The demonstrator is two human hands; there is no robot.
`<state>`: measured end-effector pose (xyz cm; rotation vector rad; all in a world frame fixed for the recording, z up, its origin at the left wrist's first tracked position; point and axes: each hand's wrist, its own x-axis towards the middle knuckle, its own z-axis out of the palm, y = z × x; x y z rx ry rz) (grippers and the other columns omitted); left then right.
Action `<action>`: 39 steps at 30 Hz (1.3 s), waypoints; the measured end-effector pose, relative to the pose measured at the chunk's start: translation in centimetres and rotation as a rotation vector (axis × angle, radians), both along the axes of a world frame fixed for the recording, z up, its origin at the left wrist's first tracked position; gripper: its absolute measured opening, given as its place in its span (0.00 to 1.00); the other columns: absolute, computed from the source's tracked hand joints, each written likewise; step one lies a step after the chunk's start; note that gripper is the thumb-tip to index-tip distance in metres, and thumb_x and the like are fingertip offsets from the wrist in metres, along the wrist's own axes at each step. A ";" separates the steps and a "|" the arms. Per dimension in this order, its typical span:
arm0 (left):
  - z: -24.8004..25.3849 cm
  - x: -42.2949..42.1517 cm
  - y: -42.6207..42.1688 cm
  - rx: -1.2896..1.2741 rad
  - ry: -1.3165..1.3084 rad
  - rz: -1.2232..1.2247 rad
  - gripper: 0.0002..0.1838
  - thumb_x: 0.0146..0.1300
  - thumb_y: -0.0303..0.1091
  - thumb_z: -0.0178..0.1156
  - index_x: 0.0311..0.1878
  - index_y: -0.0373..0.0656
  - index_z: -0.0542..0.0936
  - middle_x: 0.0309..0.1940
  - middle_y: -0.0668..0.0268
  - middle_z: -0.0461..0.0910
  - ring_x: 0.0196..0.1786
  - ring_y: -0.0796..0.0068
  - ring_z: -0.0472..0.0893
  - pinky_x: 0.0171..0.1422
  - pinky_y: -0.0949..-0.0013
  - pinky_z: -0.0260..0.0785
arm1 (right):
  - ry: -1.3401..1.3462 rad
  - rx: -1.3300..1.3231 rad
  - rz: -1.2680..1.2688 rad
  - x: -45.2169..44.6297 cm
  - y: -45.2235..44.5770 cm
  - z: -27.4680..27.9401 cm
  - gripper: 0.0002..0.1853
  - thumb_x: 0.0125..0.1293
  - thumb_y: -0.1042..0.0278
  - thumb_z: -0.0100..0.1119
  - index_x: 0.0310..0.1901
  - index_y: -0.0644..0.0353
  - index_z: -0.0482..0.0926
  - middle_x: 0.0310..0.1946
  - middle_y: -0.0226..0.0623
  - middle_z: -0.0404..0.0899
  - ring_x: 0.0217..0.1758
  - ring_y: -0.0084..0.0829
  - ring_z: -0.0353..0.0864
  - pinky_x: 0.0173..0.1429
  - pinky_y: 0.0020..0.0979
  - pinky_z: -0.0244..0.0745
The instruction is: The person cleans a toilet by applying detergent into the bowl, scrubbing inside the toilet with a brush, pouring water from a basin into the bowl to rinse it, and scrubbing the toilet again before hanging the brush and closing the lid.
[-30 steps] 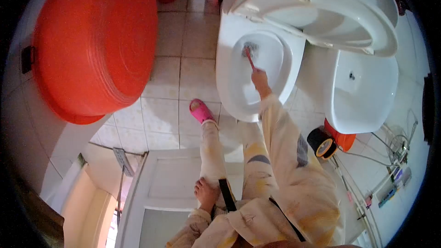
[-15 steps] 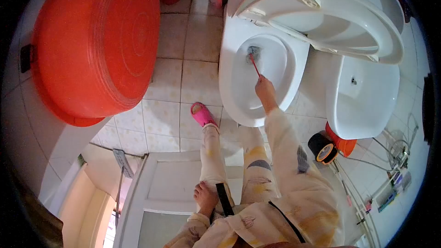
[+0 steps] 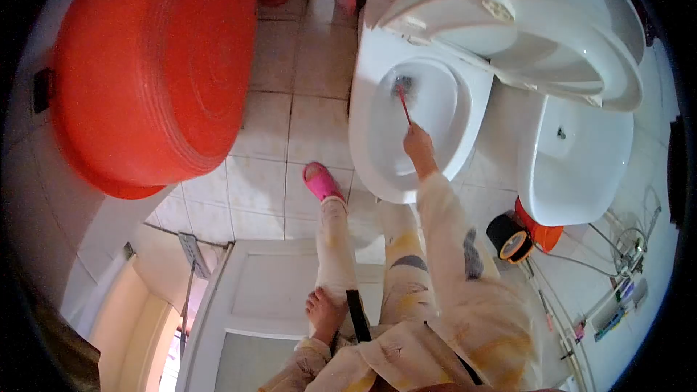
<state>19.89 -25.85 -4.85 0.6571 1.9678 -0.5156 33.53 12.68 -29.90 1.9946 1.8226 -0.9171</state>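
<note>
My right hand (image 3: 420,148) is closed around the red handle of a toilet brush (image 3: 404,106). The brush's dark, blurred head rests low in the bowl of the white toilet (image 3: 361,127), towards its back. Above the bowl, the seat and lid (image 3: 534,18) are raised. My left hand (image 3: 324,312) lies on my left trouser leg near the knee, holding nothing, with its fingers spread over the cloth.
A large red tub (image 3: 156,65) leans on its side at the left. To the right of the toilet are a white washbasin (image 3: 581,167), a black bucket-like container (image 3: 506,236) and a red bucket (image 3: 539,226). My foot in a pink slipper (image 3: 322,182) stands on the tiles.
The whole view has shifted very slightly. The brush stays in my right hand with its head in the bowl, and my left hand remains on my leg.
</note>
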 end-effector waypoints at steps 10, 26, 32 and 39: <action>-0.1 0.2 -0.5 -0.021 0.041 -0.034 0.41 0.43 0.56 0.63 0.55 0.37 0.61 0.49 0.53 0.66 0.51 0.51 0.68 0.52 0.53 0.60 | -0.022 0.051 -0.039 -0.6 -0.6 0.9 0.15 0.65 0.62 0.39 0.48 0.55 0.72 0.35 0.50 0.78 0.40 0.51 0.76 0.44 0.46 0.71; 0.0 0.1 -0.2 0.025 0.045 -0.016 0.40 0.43 0.55 0.63 0.53 0.37 0.61 0.47 0.52 0.65 0.49 0.50 0.68 0.50 0.51 0.61 | 0.099 0.063 0.125 4.1 4.2 -2.7 0.17 0.63 0.60 0.40 0.40 0.60 0.78 0.27 0.52 0.78 0.35 0.51 0.77 0.43 0.41 0.73; -0.6 0.2 0.0 0.031 0.039 0.004 0.41 0.43 0.55 0.63 0.54 0.38 0.60 0.48 0.52 0.65 0.51 0.49 0.67 0.51 0.52 0.60 | 0.169 -0.023 -0.132 2.5 0.6 -0.7 0.17 0.64 0.58 0.41 0.41 0.57 0.78 0.34 0.52 0.78 0.40 0.49 0.77 0.45 0.41 0.72; -0.7 -0.3 1.3 -0.001 0.037 0.061 0.40 0.42 0.54 0.64 0.52 0.37 0.62 0.48 0.52 0.65 0.51 0.49 0.67 0.53 0.51 0.60 | -0.010 0.192 -0.022 -1.8 2.0 -2.4 0.11 0.63 0.63 0.42 0.38 0.54 0.75 0.30 0.46 0.78 0.35 0.47 0.78 0.38 0.41 0.73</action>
